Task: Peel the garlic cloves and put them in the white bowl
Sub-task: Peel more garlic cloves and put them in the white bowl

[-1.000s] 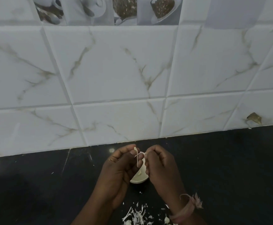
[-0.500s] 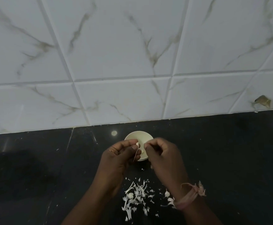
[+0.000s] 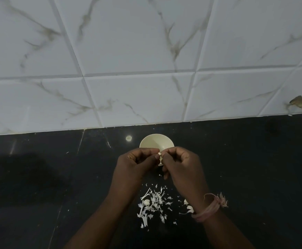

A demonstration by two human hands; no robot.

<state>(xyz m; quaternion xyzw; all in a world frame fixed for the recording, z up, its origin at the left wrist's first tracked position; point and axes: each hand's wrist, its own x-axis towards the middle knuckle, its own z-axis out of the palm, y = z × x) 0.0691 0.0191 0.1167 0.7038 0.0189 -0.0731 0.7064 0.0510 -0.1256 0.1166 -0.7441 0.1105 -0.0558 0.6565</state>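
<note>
Both hands pinch one garlic clove (image 3: 158, 154) just above the near rim of the white bowl (image 3: 153, 141) on a black counter (image 3: 245, 168): left hand (image 3: 135, 164) steadying, right hand (image 3: 180, 165) working the skin. Best done with small nail pulls, dropping peel onto the scraps (image 3: 153, 202) nearer the person, not into the bowl.

One head-worn view looks forward and steeply down from above the black countertop (image 3: 254, 177), close over it. It faces the marble-tiled wall (image 3: 146, 51), which fills the upper half; the countertop beneath that wall fills the lower half.
</note>
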